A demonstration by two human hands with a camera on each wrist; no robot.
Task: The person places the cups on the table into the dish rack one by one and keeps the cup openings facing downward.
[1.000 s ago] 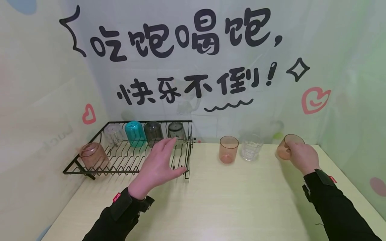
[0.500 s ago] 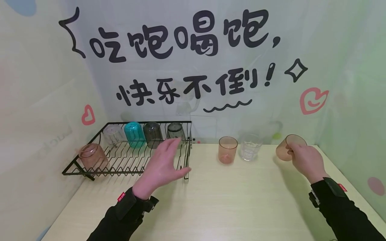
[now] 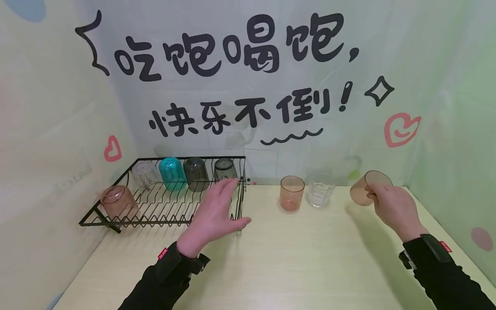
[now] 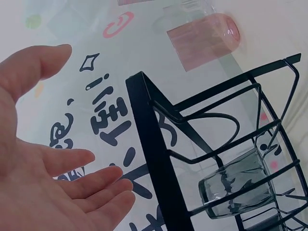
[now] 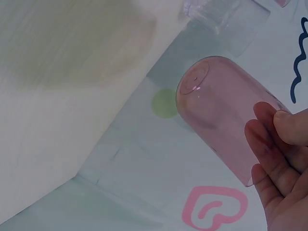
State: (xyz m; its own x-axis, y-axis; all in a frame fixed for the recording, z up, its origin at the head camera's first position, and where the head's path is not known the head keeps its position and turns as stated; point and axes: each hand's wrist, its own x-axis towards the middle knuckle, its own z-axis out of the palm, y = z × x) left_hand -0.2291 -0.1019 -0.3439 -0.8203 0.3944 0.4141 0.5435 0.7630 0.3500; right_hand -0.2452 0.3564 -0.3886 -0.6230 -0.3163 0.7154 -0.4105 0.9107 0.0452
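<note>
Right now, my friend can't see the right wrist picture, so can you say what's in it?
A right hand pinches a see-through pink cup near its rim, the cup tilted. Part of a clear glass shows at the top, a pale table fills the left, and a green dot and pink drawing decorate the wall behind.
</note>
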